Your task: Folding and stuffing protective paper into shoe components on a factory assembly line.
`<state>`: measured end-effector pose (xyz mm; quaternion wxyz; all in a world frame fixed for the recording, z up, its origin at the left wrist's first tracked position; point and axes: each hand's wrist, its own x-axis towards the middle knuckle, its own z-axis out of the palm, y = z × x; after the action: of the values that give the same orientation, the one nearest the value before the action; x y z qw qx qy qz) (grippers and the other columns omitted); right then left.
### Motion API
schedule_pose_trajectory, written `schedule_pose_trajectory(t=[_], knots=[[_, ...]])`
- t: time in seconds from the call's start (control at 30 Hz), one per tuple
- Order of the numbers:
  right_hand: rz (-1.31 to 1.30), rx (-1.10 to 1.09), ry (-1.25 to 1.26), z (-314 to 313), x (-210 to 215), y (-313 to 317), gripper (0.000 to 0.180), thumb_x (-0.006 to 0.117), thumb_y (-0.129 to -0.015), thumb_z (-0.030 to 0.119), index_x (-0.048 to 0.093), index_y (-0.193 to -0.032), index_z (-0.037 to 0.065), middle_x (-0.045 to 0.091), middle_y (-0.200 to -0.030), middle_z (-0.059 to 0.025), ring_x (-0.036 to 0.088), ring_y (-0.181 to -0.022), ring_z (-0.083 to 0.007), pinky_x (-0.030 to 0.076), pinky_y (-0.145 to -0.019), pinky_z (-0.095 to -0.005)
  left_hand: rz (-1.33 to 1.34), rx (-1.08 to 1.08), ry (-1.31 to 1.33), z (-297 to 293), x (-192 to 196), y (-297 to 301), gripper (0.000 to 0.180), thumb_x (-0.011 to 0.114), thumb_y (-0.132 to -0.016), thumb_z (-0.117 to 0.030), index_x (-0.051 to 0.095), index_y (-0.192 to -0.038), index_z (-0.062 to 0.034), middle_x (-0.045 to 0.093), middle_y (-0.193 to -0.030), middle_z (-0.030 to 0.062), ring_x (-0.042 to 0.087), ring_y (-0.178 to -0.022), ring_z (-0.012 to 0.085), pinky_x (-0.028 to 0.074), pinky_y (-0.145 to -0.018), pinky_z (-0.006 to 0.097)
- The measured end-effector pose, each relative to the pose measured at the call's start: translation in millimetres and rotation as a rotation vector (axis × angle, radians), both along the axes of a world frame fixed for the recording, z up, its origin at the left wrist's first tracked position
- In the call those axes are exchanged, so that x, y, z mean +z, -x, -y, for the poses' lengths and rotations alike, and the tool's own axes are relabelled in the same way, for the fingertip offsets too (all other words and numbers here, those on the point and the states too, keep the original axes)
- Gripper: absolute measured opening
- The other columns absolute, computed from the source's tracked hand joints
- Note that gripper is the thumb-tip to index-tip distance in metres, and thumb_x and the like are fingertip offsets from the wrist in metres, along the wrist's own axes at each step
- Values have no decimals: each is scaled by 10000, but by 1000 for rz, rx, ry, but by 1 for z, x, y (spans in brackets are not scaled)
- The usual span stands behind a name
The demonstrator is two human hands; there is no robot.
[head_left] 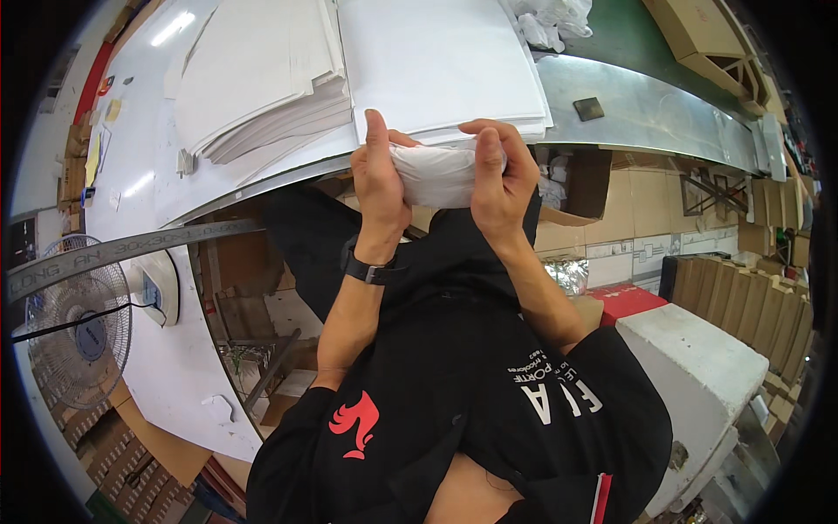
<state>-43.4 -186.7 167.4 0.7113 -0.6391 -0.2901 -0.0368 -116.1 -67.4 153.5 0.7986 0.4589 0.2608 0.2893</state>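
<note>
My left hand (381,179) and right hand (504,192) are curled around opposite ends of a white bundle (441,177), held just nearer me than the right-hand paper stack (441,65). Even pressure from both sides should keep it snug. Both thumbs (376,133) point far; my forearms (356,310) angle inward.

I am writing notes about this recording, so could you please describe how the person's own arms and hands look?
The left hand and right hand are without gloves. Around the left wrist is a black strap with a buckle; the right wrist shows nothing worn. The sleeves are short and black, leaving both forearms uncovered.
</note>
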Motion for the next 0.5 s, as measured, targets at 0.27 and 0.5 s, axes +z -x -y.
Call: schedule_pose_trajectory(t=[0.27,0.5], knots=[[-115,248,-7,-11,0,7,387,475,-1082,302,534,-1336,16,556,-1131,-55,497,-989,-91,404,-881,-246,168,-571,272,-10,4,-18,743,359,-1015,-681,675,-928,-14,662,-891,60,599,-774,121,499,-732,249],[146,-142,68,-13,-17,-24,664,615,-1000,434,400,-1455,1,598,-1254,-135,590,-1009,-180,452,-931,-323,223,-510,292,13,-3,-20,687,290,-1070,-579,609,-1196,16,668,-1050,90,633,-875,136,517,-774,264]])
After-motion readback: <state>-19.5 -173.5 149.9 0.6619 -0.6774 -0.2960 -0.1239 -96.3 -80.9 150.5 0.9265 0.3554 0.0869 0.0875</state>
